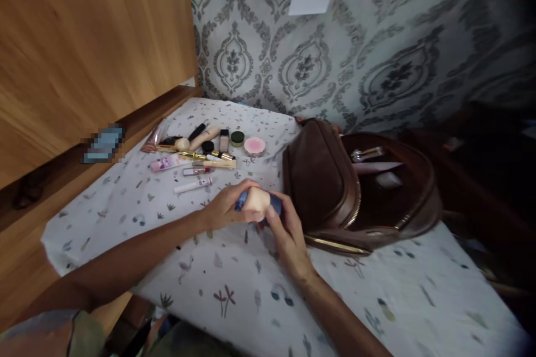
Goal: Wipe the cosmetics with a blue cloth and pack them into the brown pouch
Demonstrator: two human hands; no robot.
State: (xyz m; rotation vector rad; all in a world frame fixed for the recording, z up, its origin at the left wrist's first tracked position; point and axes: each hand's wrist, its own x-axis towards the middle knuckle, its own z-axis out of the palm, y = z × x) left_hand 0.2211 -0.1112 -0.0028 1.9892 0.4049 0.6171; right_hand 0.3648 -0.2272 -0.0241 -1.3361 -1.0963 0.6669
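My left hand (228,205) and my right hand (290,232) are together above the cloth, both closed around a beige, rounded item with dark blue material (257,199) at its sides. Its exact kind is not clear. Just beyond my left hand lie a white pen-like tube (193,185), a lip gloss tube (196,170) and a pink-and-purple squeeze tube (170,162). A pink round compact (254,146), a green-lidded jar (237,139) and a small black-capped bottle (224,141) sit farther back. To the right of my right hand stands an unzipped brown backpack (320,178).
Small items, including a clear-and-silver piece (367,153), show inside the backpack's opening. A patterned white cloth (226,295) covers the surface. A wooden cabinet (96,39) borders the left, with a phone-like object (104,144) on its ledge. Patterned wallpaper (263,39) covers the back wall.
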